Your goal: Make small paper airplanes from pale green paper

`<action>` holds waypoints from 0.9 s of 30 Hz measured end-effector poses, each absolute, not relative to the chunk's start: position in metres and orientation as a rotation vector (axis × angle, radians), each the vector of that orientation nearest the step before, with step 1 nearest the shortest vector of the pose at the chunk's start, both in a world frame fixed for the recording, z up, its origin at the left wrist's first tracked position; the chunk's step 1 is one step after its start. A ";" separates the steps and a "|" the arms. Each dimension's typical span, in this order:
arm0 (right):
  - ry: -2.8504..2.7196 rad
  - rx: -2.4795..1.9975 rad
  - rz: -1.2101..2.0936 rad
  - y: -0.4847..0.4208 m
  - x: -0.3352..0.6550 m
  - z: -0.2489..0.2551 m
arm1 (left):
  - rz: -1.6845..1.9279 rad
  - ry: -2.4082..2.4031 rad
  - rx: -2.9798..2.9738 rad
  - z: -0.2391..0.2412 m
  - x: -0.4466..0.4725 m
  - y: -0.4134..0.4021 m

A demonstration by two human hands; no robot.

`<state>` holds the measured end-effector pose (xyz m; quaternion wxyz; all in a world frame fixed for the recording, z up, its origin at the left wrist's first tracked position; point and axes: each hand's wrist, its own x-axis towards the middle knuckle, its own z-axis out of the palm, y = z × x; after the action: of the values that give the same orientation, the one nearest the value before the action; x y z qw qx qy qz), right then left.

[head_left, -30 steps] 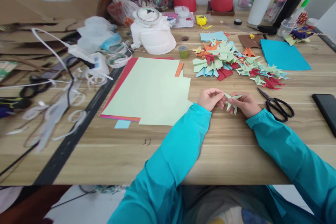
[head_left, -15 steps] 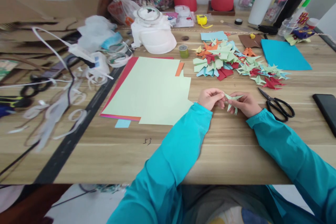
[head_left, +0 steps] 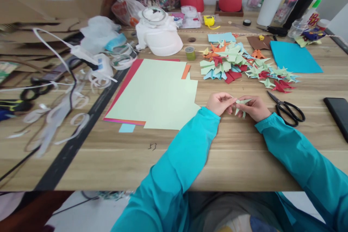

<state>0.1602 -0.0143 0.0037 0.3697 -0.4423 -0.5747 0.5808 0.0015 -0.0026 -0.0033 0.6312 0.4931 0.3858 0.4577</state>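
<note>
Green paper figure (head_left: 241,102) is pinched by left hand (head_left: 218,103) and right hand (head_left: 256,108), right of the sheets (head_left: 157,94). Excess pull may tear its thin points. Scissors (head_left: 281,103), just right of the right sleeve (head_left: 288,139), could snag it.

Head view, forward, downward, table (head_left: 239,166) seemingly near

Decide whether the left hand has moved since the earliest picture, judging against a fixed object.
Yes, slightly: the left hand has shifted right, toward the black-handled scissors, which lie unmoved.
</note>
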 end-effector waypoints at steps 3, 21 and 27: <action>-1.483 -1.138 1.499 -0.014 0.161 0.004 | 1.033 0.884 1.135 -0.001 0.001 -0.003; -1.422 -1.128 1.550 -0.014 0.161 0.006 | 1.003 0.833 1.083 -0.001 0.000 -0.003; -1.382 -1.114 1.569 -0.015 0.160 0.007 | 1.008 0.831 1.063 -0.001 0.000 -0.002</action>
<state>0.1601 -0.0153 0.0068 0.3767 -0.4357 -0.5404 0.6134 0.0000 -0.0022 -0.0015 0.6658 0.4708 0.3682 0.4467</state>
